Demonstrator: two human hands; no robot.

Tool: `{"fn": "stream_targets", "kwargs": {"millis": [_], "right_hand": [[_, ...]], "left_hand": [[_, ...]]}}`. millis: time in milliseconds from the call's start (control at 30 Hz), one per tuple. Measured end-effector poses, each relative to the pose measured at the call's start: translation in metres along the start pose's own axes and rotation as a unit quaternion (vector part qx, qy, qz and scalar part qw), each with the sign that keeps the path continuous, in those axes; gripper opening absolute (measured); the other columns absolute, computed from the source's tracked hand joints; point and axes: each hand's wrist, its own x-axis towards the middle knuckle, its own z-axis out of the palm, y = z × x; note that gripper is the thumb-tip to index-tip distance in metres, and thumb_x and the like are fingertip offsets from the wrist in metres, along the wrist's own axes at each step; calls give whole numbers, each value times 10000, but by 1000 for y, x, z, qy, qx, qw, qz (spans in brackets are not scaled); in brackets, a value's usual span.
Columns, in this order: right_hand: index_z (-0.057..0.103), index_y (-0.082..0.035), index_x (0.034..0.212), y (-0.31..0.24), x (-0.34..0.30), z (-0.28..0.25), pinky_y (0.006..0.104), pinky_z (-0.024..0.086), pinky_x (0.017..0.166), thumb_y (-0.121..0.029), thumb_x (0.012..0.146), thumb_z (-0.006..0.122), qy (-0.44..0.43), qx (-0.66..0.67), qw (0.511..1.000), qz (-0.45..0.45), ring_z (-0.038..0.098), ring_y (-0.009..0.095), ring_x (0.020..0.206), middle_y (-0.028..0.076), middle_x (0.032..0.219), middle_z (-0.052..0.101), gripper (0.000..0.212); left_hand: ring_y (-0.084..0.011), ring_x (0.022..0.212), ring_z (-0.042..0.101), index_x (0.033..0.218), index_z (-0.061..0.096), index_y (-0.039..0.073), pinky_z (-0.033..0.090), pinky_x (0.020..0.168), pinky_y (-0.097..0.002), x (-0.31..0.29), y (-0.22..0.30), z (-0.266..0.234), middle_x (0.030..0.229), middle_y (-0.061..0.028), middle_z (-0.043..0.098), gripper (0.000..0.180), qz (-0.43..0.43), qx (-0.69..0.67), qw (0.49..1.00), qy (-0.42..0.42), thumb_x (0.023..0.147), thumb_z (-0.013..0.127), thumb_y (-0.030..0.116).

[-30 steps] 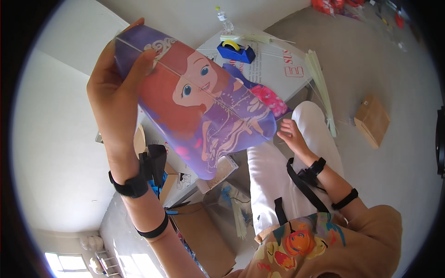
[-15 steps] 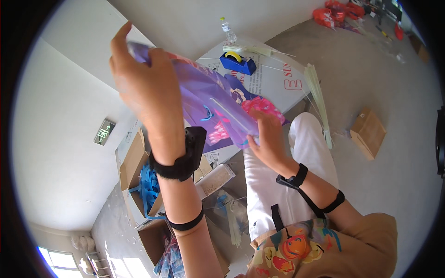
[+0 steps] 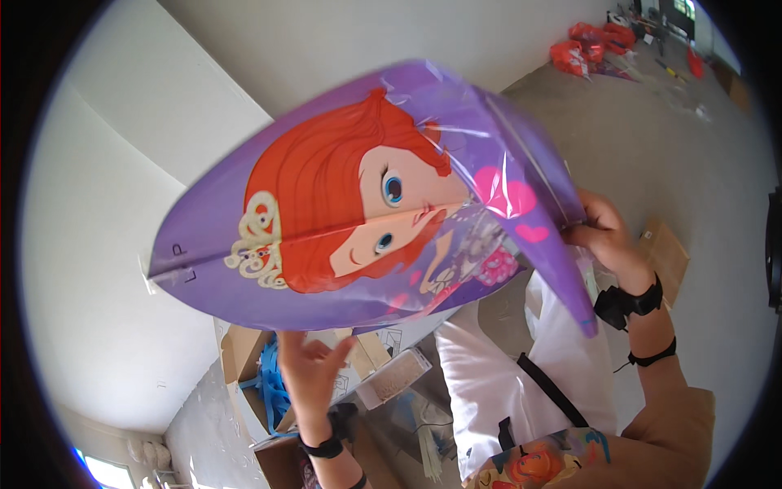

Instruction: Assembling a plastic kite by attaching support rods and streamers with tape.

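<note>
A purple kite (image 3: 326,196) printed with a red-haired cartoon figure and a pale tiara spreads across the middle of the view. Its film is shiny, with a crease running lengthwise and a folded flap at the right end. My right hand (image 3: 607,236) is closed on that right edge, thumb and fingers pinching it. Below the kite's lower left edge is my left hand (image 3: 309,375), thumb held apart from the film. Its fingertips pass behind the kite and are partly hidden. Black straps with small devices circle both wrists.
Under the kite stand an open carton (image 3: 236,359) of blue strips (image 3: 273,379) and a pale narrow box (image 3: 395,379). A small carton (image 3: 664,253) rests on the floor at the right. Red bags (image 3: 590,49) lie at the far right. My lap in white trousers (image 3: 489,367) is close below.
The kite has been swung round and spread, and its printed face now faces me. My left hand has dropped from the upper left to below it. My right hand has moved right.
</note>
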Motion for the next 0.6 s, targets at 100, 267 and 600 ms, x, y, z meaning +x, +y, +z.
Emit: {"fn": "stream_targets", "kwargs": {"millis": [100,267,600], "right_hand": [[544,29,1294,3,18,-7,280,465,924,62,815,538,13,19,998,52,594,138,1028,62,1161,626,480],[514,22,1293,35,51,-8,285,446,923,1,852,556,76,-90,990,80,580,139,1052,88,1153,627,444],[554,9,1043,203,152,-18,472,483,828,-24,822,569,24,-614,778,136,649,361,911,181,1000,651,224]], "left_hand": [[-90,586,598,1262,499,-42,519,532,-243,-8,-78,66,1006,-95,674,565,-107,-179,967,-143,771,778,-42],[-114,662,649,1054,650,-39,531,592,-247,-20,-143,98,885,-72,691,169,-145,-268,939,-162,888,664,-12],[-364,764,664,996,655,-37,530,714,-445,148,-315,-32,851,-191,688,239,-123,321,939,0,805,641,106]]}}
